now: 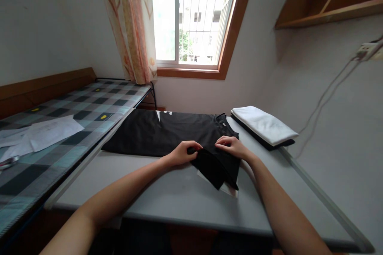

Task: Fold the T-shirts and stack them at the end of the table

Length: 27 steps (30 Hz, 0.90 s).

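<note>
A black T-shirt [182,131] lies folded lengthwise across the grey table, its collar towards the right and a white print at its far edge. My left hand [185,153] pinches the edge of its short sleeve between thumb and forefinger. Close by on the right, my right hand [231,147] bends its fingers onto the cloth near the shoulder, gripping it. The sleeve [214,167] hangs towards me between the hands, partly lifted. Under it a pale flat strip [229,189] shows; I cannot tell what it is.
Folded white cloth [263,124] rests on black cloth [271,146] at the table's [167,195] back right. To the left stands a bed with a checked cover [116,97], bearing papers [44,133]. Cables [326,91] run down the right wall below a wooden shelf [329,14].
</note>
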Available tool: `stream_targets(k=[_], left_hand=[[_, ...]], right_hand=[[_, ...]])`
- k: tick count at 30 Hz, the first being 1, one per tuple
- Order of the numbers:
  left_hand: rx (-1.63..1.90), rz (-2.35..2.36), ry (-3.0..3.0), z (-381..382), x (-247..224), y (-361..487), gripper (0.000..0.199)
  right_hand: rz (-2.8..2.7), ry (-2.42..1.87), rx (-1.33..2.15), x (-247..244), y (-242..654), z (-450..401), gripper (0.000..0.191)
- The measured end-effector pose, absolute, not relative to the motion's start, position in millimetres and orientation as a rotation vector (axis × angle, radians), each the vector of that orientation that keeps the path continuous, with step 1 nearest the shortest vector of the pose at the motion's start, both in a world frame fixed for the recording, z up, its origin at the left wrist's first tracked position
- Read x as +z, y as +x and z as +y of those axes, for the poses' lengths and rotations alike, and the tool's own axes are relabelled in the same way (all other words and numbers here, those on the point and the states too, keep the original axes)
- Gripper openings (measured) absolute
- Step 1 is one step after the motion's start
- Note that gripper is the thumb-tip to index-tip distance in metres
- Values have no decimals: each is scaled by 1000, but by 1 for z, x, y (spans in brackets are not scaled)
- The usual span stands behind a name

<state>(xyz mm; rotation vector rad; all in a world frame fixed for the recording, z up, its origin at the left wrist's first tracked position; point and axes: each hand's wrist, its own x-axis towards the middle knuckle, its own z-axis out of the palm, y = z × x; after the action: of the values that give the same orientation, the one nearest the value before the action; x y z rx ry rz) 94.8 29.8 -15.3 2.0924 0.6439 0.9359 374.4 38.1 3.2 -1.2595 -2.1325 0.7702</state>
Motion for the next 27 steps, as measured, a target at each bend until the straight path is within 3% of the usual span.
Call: stream_targets(k=[3, 7, 9, 13, 16, 19, 24, 27], left_hand=[[738, 544, 2352, 25, -11, 95, 39], [683, 508, 2452, 24, -14, 98, 26], [813, 578, 2237, 29, -18, 101, 11], [1075, 917, 1560, 47, -22, 104, 32], [1075, 1002, 1235, 59, -19, 103, 24], [1042, 1015, 1158, 62, -15, 101, 20], [1035, 1030, 1149, 62, -17, 101, 19], [1029, 1028, 1162, 63, -18, 100, 18]], right_hand=[[-2150, -1284, 774, 2, 373, 38, 39], [-2146, -1283, 779, 1, 374, 38, 42], [-2146, -1271, 801, 0, 375, 38, 45], [-2060, -1340, 815, 0, 377, 41, 55], [-1947, -1370, 850, 2, 382, 43, 65], [-1958, -1307, 1029, 9, 389, 38, 57], [-2228, -1226, 1062, 17, 384, 24, 93], [-2250, -1219, 909, 15, 373, 25, 77]])
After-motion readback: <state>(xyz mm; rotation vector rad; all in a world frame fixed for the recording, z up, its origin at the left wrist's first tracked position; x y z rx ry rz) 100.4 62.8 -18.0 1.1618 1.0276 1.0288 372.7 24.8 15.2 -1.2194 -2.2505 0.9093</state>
